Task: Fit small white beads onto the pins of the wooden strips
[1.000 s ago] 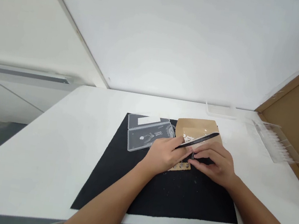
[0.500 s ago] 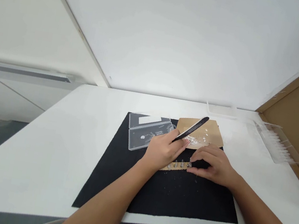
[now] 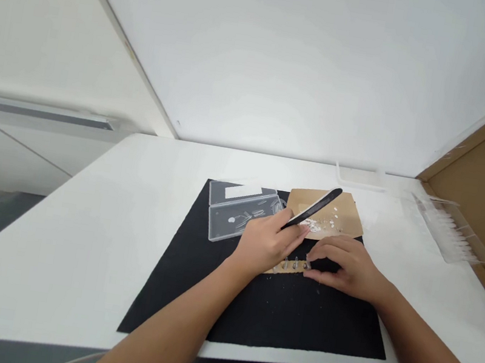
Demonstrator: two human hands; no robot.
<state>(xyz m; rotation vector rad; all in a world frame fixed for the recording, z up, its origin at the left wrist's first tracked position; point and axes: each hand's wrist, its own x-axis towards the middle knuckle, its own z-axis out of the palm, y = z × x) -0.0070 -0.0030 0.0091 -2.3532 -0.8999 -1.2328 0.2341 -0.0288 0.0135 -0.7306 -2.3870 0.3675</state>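
An open clear box (image 3: 222, 225) lies on a black mat (image 3: 274, 328). The left hand (image 3: 264, 243) is curled around a black and white stick (image 3: 319, 205). Next, a thin tan strip (image 3: 289, 268) lies on the mat with little clear bits (image 3: 296, 263) on it. The right hand (image 3: 343, 266) pinches the end bit (image 3: 307, 265) at the strip's right side.

tan strip (image 3: 289, 267) partly hidden, forearms (image 3: 184, 319) cut off

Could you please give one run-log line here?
left hand: holds slim tool; right hand: at right end of strip; case: open
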